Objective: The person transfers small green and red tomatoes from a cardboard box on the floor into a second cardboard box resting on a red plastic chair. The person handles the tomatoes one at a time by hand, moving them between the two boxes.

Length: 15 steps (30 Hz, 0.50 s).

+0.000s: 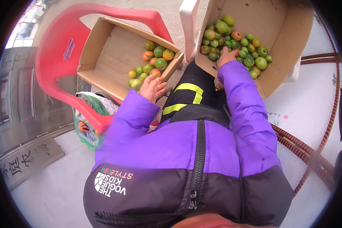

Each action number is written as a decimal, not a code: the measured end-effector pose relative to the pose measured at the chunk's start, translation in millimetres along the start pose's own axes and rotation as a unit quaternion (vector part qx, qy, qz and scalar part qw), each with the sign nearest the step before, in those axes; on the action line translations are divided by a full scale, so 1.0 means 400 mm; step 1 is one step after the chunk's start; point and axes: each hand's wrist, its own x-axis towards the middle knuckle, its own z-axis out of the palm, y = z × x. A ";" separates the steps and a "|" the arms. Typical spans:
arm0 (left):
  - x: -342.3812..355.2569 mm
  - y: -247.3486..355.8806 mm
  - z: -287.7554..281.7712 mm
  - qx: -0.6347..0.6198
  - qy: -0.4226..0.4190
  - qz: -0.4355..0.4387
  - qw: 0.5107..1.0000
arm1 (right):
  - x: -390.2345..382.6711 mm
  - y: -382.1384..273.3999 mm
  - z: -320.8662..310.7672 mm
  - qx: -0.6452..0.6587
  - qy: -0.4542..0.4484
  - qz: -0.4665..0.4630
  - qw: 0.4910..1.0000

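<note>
Purple jacket [171, 142]: filling the foreground
Left hand [152, 89]: hovering half-open, visibly empty
Right hand [227, 57]: resting among tomatoes [249, 61]; spread, hold unclear
Risk: hasty rummaging could be bruising them

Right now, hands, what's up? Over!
Bare left hand: open, empty, by left tan cardboard box. Bare right hand: among round green-orange tomatoes in right tan cardboard box; grip unclear. No blockage visible.

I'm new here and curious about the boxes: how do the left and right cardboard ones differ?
The left box holds fewer tomatoes; the right box holds many more. The left box sits within the arms of a red chair; the right box lies outside them. Both are open-topped brown cardboard.
</note>
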 end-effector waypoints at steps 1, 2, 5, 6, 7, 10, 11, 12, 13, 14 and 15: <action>-0.001 -0.004 0.003 0.002 -0.007 0.000 1.000 | 0.008 0.013 0.002 0.031 0.008 -0.012 0.999; -0.002 -0.006 0.004 0.001 -0.029 0.013 0.999 | 0.010 0.029 0.007 0.061 0.007 -0.018 0.998; -0.007 0.000 0.010 0.016 -0.044 -0.007 0.999 | 0.009 0.073 0.009 0.128 0.024 -0.040 0.991; -0.010 0.005 0.014 0.022 -0.046 -0.009 0.999 | 0.002 0.078 0.002 0.137 0.041 -0.047 0.989; -0.015 0.009 0.020 0.027 -0.050 -0.013 0.998 | -0.007 0.075 -0.009 0.142 0.046 -0.039 0.988; -0.027 0.021 0.049 0.051 -0.073 -0.017 0.996 | -0.079 0.050 -0.079 0.264 0.039 -0.104 0.958; -0.031 0.020 0.059 0.061 -0.081 -0.020 0.995 | -0.119 0.031 -0.105 0.364 -0.034 -0.130 0.922; -0.032 0.015 0.073 0.051 -0.086 -0.025 0.995 | -0.165 0.005 -0.127 0.453 -0.119 -0.121 0.875; -0.031 0.007 0.087 0.041 -0.091 -0.029 0.995 | -0.212 -0.019 -0.148 0.440 -0.128 -0.236 0.857; -0.027 0.003 0.093 0.022 -0.125 -0.021 0.992 | -0.257 -0.066 -0.152 0.482 -0.165 -0.284 0.812; -0.021 0.000 0.096 -0.003 -0.139 -0.052 0.989 | -0.296 -0.084 -0.169 0.464 -0.208 -0.340 0.791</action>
